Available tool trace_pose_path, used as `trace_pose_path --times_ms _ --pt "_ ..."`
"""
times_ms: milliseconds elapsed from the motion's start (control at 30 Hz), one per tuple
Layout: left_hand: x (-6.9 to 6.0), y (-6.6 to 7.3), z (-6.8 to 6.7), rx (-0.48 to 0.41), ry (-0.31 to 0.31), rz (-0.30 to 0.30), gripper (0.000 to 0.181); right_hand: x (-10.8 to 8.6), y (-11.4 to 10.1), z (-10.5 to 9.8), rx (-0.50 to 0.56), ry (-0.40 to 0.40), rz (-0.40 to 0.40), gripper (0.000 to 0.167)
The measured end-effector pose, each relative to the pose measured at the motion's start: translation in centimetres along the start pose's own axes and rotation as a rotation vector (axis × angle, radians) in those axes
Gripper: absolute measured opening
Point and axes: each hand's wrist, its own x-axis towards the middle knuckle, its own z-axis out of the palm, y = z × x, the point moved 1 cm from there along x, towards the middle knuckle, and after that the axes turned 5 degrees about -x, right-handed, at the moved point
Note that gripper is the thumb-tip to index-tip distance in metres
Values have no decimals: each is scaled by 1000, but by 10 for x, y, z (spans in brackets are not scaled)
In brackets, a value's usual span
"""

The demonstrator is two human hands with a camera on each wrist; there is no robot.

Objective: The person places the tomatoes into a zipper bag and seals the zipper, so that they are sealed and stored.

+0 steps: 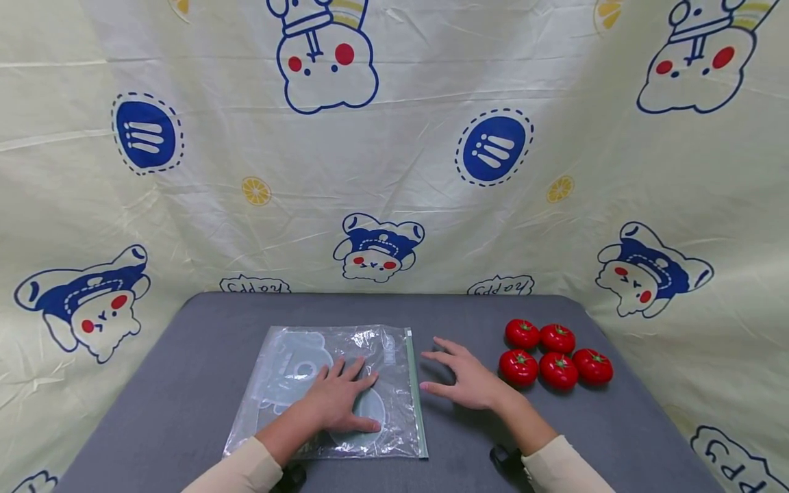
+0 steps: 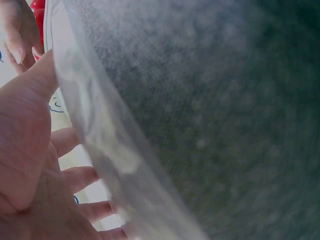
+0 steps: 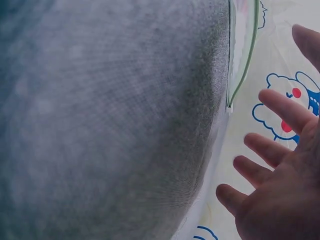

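A clear plastic zip bag [image 1: 314, 448] with a pale printed design lies flat on the grey table. Its green-edged zip strip [image 1: 416, 397] runs along the right side. My left hand [image 1: 335, 400] rests on the bag with fingers spread, pressing its upper face. To the right of the zip strip, my right hand [image 1: 468, 376] hovers over the table, fingers extended and apart, holding nothing. In the right wrist view, the right hand [image 3: 280, 175] appears apart from the bag's zip edge [image 3: 245, 75].
Several red tomatoes [image 1: 557, 371] with green tops stand grouped on the right of the grey table [image 1: 456, 472], just beyond my right hand. Behind the table hangs a cream cloth [image 1: 407, 164] with cartoon prints.
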Motion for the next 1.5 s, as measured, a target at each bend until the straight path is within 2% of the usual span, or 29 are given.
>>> trace_pose_path --times_ms 133,233,367,533,767,1067,1500 --pt "1 0 0 -16 1 2 96 1 1 1 41 -67 12 72" --pt "2 0 0 -14 -7 24 93 1 2 2 55 -107 13 72" --pt "5 1 -1 4 -26 55 89 2 4 2 64 -127 8 72" --pt "7 1 0 5 -11 64 86 3 6 2 64 -130 7 73" --pt "5 1 -1 -6 40 86 84 6 3 2 82 -141 -9 72" --pt "5 3 -3 1 55 101 84 11 -4 5 91 -123 -28 65" --pt "3 6 -5 -8 -21 58 83 14 -14 11 27 -93 0 66"
